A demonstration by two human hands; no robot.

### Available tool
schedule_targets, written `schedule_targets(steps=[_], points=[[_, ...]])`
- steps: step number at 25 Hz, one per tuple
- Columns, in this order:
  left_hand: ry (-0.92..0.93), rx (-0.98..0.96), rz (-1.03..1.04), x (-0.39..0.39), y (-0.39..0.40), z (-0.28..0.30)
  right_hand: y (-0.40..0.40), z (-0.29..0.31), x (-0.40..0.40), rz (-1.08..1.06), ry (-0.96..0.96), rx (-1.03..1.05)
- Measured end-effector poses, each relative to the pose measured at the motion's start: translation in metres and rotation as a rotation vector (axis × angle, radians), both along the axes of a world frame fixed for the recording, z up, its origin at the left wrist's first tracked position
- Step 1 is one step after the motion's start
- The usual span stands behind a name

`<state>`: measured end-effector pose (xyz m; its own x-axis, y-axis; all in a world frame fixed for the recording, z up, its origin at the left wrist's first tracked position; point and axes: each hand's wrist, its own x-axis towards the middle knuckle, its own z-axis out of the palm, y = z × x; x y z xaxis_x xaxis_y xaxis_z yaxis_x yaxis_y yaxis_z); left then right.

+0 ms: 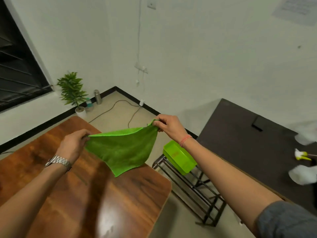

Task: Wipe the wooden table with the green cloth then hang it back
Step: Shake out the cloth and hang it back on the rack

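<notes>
The green cloth [123,149] hangs spread in the air above the far right part of the wooden table [72,194]. My left hand [72,145], with a metal watch on the wrist, pinches the cloth's left corner. My right hand [169,127], with a red thread at the wrist, pinches its right corner a little higher. The cloth sags between them, and its lowest corner points down toward the tabletop.
A black metal rack [193,188] stands right of the table with a green plastic tray [179,156] on top. A dark table [253,148] at the right holds white objects and a spray bottle. A potted plant [73,93], a steel bottle and cables sit by the far wall.
</notes>
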<state>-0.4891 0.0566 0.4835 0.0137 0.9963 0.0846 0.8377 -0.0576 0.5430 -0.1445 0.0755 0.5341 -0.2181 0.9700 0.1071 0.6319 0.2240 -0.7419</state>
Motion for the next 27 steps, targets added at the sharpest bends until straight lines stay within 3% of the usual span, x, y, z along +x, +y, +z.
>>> schedule_targets(steps=[8, 13, 23, 27], points=[[0.011, -0.031, -0.258, 0.176, 0.065, -0.024, -0.029, -0.051, 0.17, -0.32, -0.056, 0.013], [0.008, -0.119, -0.379, 0.269, 0.073, -0.063, -0.078, -0.104, 0.247, -0.485, 0.026, -0.058], [0.09, -0.272, -0.624, 0.392, 0.044, -0.164, -0.183, -0.216, 0.318, -0.713, -0.048, -0.23], [0.178, -0.332, -0.718, 0.431, 0.031, -0.205, -0.221, -0.264, 0.333, -0.817, 0.048, -0.321]])
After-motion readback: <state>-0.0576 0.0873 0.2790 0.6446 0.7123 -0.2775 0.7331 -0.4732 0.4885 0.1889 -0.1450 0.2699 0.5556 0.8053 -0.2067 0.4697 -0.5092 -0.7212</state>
